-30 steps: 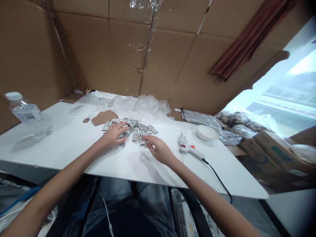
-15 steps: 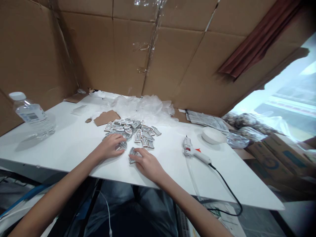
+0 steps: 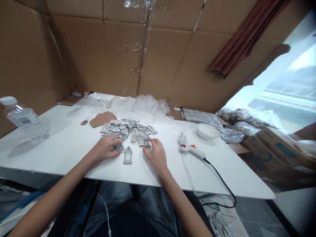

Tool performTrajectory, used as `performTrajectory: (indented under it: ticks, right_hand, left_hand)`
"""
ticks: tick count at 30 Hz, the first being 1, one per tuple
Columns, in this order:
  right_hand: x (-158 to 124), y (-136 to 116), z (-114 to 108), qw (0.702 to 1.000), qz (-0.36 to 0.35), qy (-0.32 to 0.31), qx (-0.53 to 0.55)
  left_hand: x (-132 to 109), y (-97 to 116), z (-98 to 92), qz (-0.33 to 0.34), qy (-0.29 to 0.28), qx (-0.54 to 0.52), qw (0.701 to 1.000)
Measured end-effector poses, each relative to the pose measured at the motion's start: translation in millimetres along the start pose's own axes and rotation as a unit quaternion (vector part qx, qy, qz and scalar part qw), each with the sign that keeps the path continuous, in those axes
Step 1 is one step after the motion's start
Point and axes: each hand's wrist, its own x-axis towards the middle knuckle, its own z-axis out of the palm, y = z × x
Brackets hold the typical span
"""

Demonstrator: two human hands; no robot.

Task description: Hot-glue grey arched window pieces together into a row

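Small grey-and-white arched window-shaped cutouts [image 3: 123, 126] lie heaped in the middle of the white table. At the pile's near left side, my left hand [image 3: 107, 147] curls with thumb and fingers closed around a grey arched cutout [image 3: 119, 147]. My right hand [image 3: 156, 154] is at the pile's right front edge, its thumb and fingertips closed on another cutout [image 3: 146, 143]. Between my hands a single grey arched cutout [image 3: 127, 155] lies flat, pointed end away from me, touched by neither hand.
A white glue gun [image 3: 191, 148] with a black cord lies at the right, near a white bowl [image 3: 208, 131]. Crumpled clear plastic [image 3: 143, 107] and a cardboard scrap [image 3: 102, 119] lie behind the pile. A water bottle [image 3: 26, 121] stands left. Cardboard walls [image 3: 168, 65] rise behind.
My right hand has let go of the cutout in front of me and moved right and forward to the pile's edge. My left hand stays at its cutout. The view has shifted slightly right.
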Motion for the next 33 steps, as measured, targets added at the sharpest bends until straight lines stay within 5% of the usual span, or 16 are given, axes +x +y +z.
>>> performTrajectory:
  ticks: [5,12,20,24,29,33]
  right_hand:
    - [-0.1,2.4,1.1,0.998,0.049,-0.020,-0.035]
    - [-4.0,1.7,-4.1,0.997,0.032,-0.063,-0.028]
    - [-13.6,4.7,-20.4,0.996,0.003,-0.086,0.000]
    - [-33.1,6.3,-36.2,0.994,-0.041,-0.103,0.014]
    - [-50.9,-3.8,-41.1,0.988,-0.098,-0.120,-0.010]
    - [-49.3,-15.8,-33.3,0.980,-0.135,-0.140,-0.031]
  left_hand:
    - [-7.0,10.5,-6.7,-0.034,-0.013,0.006,0.999]
    - [-17.0,30.5,-1.4,-0.189,0.037,-0.003,0.981]
    - [-11.1,49.7,10.2,-0.233,0.067,-0.156,0.958]
    - [-16.4,44.3,1.9,-0.259,0.094,-0.184,0.943]
    - [-32.4,23.9,-16.8,-0.345,0.172,-0.070,0.920]
    - [-40.3,12.9,-16.6,-0.375,0.155,-0.012,0.914]
